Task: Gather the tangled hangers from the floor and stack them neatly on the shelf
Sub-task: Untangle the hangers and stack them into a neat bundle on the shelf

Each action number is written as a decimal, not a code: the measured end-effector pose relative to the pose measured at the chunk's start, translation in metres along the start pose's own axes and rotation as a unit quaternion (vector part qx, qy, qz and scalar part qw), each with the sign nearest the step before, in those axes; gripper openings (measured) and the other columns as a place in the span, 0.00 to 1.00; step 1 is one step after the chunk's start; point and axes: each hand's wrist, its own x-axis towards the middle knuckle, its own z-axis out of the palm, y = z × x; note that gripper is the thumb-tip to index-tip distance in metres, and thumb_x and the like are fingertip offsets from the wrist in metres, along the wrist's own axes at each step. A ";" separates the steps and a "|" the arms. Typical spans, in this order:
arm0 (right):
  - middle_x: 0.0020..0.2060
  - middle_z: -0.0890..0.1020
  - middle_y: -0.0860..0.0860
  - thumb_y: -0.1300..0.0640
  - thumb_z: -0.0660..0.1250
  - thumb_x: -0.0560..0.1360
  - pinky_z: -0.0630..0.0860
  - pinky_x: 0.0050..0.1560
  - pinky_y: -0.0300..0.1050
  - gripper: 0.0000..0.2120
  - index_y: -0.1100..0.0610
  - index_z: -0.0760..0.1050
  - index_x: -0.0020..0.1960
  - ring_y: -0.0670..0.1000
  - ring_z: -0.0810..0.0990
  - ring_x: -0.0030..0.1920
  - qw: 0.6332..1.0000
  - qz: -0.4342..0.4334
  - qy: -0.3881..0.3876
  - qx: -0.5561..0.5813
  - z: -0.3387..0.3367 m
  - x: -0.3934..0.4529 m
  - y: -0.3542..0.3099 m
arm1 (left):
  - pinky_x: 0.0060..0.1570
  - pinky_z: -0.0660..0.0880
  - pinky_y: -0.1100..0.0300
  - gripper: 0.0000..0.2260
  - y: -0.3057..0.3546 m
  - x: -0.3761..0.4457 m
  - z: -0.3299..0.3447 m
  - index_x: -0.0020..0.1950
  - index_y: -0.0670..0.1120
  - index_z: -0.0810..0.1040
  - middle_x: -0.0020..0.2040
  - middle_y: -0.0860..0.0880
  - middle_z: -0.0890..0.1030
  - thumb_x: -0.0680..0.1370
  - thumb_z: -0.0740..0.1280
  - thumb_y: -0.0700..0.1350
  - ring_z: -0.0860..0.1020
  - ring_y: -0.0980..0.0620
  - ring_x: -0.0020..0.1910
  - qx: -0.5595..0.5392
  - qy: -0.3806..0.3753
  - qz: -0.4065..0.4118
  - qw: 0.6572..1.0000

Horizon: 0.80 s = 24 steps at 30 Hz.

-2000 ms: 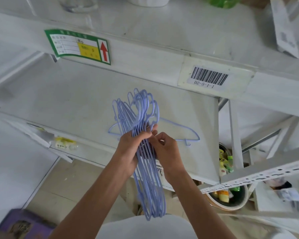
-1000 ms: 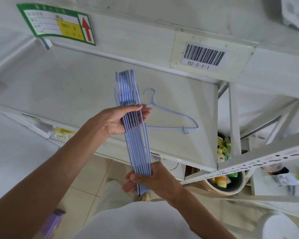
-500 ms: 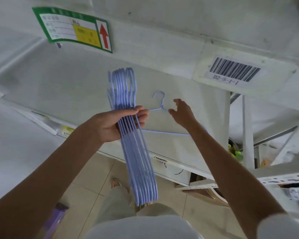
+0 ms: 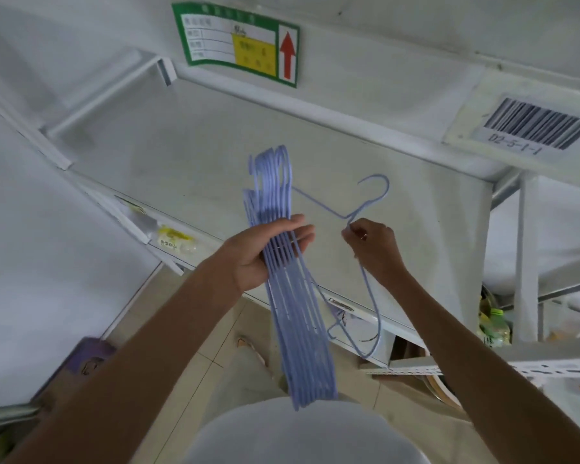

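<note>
My left hand (image 4: 265, 252) grips a bundle of several light-blue wire hangers (image 4: 298, 329), held edge-on with the hooks pointing away over the white shelf (image 4: 188, 152). My right hand (image 4: 372, 246) pinches the neck of a single blue hanger (image 4: 372, 199), lifted off the shelf board and tilted, its hook pointing up and its lower end hanging past the shelf's front edge. The single hanger is just right of the bundle, its upper arm reaching toward the bundle's hooks.
A green and yellow label (image 4: 238, 41) and a barcode tag (image 4: 536, 128) sit on the upper shelf's edge. A white upright post (image 4: 526, 262) stands at right, with bottles (image 4: 493, 326) behind it. Tiled floor (image 4: 181, 329) lies below; a purple object (image 4: 87, 356) is lower left.
My right hand let go of the bundle's lower end, reached to the single hanger lying on the shelf and picked it up by the neck. The left hand kept holding the bundle.
</note>
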 end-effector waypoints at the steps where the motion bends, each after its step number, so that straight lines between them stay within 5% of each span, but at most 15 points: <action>1: 0.30 0.80 0.48 0.50 0.70 0.77 0.80 0.45 0.52 0.09 0.53 0.81 0.41 0.58 0.84 0.37 0.999 -0.009 0.018 0.036 -0.001 -0.012 -0.008 | 0.53 0.84 0.52 0.16 -0.007 0.002 0.002 0.68 0.35 0.76 0.64 0.34 0.81 0.81 0.66 0.36 0.84 0.41 0.58 -0.010 -0.002 0.002 1.000; 7: 0.31 0.84 0.48 0.54 0.70 0.79 0.77 0.31 0.38 0.06 0.49 0.82 0.43 0.47 0.82 0.27 0.982 -0.040 0.055 0.176 -0.014 -0.064 -0.040 | 0.62 0.79 0.48 0.15 -0.034 0.017 0.009 0.69 0.37 0.77 0.66 0.37 0.81 0.83 0.66 0.39 0.80 0.40 0.66 0.032 -0.027 0.000 0.999; 10: 0.31 0.85 0.50 0.55 0.69 0.80 0.80 0.32 0.42 0.08 0.53 0.85 0.44 0.49 0.83 0.28 0.973 -0.012 0.068 0.221 -0.031 -0.076 -0.040 | 0.63 0.77 0.48 0.15 -0.042 0.023 0.011 0.69 0.38 0.77 0.68 0.39 0.81 0.83 0.65 0.40 0.79 0.41 0.67 0.020 -0.026 0.012 0.999; 15: 0.26 0.76 0.51 0.53 0.66 0.83 0.73 0.33 0.53 0.19 0.57 0.72 0.35 0.59 0.73 0.29 0.988 -0.105 0.110 0.018 -0.036 -0.094 -0.033 | 0.69 0.75 0.47 0.22 -0.059 0.035 0.035 0.73 0.35 0.72 0.72 0.37 0.76 0.81 0.69 0.41 0.78 0.43 0.67 0.033 -0.099 -0.028 0.994; 20: 0.35 0.83 0.56 0.50 0.59 0.84 0.78 0.38 0.55 0.14 0.57 0.77 0.47 0.65 0.80 0.37 0.978 -0.121 0.094 -0.140 -0.049 -0.098 -0.016 | 0.71 0.72 0.48 0.14 -0.075 0.043 0.055 0.60 0.41 0.84 0.69 0.42 0.80 0.76 0.72 0.41 0.77 0.45 0.70 0.056 -0.106 -0.075 0.990; 22: 0.30 0.81 0.53 0.48 0.59 0.84 0.79 0.39 0.54 0.16 0.57 0.76 0.45 0.62 0.81 0.36 0.999 -0.043 0.024 -0.025 -0.048 -0.099 -0.015 | 0.67 0.74 0.48 0.10 -0.080 0.045 0.060 0.57 0.43 0.86 0.68 0.45 0.82 0.79 0.69 0.41 0.78 0.46 0.68 0.060 -0.112 -0.065 0.990; 24: 0.33 0.85 0.53 0.46 0.65 0.82 0.80 0.37 0.49 0.13 0.57 0.77 0.51 0.60 0.86 0.36 0.974 0.062 -0.100 0.193 -0.042 -0.107 -0.011 | 0.67 0.73 0.48 0.11 -0.083 0.047 0.063 0.60 0.46 0.84 0.68 0.49 0.82 0.82 0.64 0.40 0.76 0.46 0.70 0.071 -0.124 -0.023 0.989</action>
